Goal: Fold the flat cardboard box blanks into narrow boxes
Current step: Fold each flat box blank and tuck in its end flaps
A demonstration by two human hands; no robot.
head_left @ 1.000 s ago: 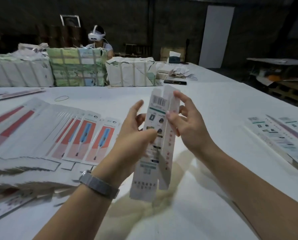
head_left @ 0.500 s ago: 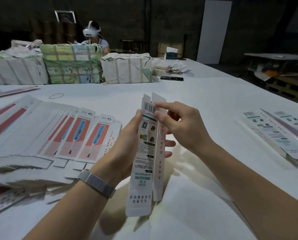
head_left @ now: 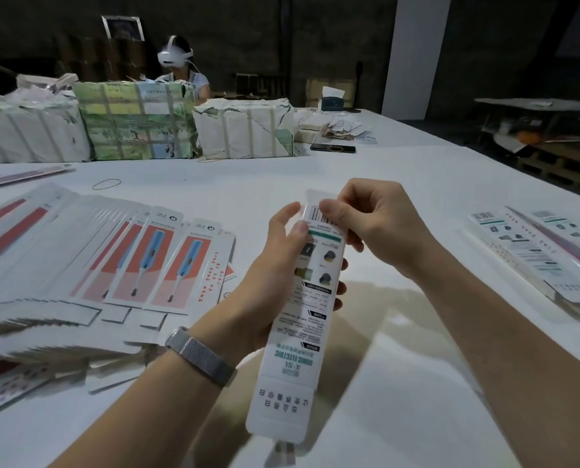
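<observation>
a long narrow white cardboard box (head_left: 298, 319) with a barcode, a green stripe and small dark pictures is held up above the big white bench (head_left: 417, 383), near the middle. it leans a little, with its top end far from the person and its bottom flap close to them. the print on it is upside down.

the left hand (head_left: 265, 275) wraps round the middle of the box from the left. its thumb lies on the front near the barcode and its fingertips (head_left: 341, 285) peek out on the right side. a grey mesh watch band (head_left: 199, 356) is on that wrist.

the right hand (head_left: 373, 228) comes from the right, and its grip is curled. its thumb and fingers pinch the top end of the box at the barcode.

a wide fan of flat white and red box blanks (head_left: 113, 258) lies on the bench to the left. a few finished white narrow boxes (head_left: 535, 251) lie on the bench to the right, well apart from the hands. wrapped paper bundles (head_left: 136, 123) sit at the far side.
</observation>
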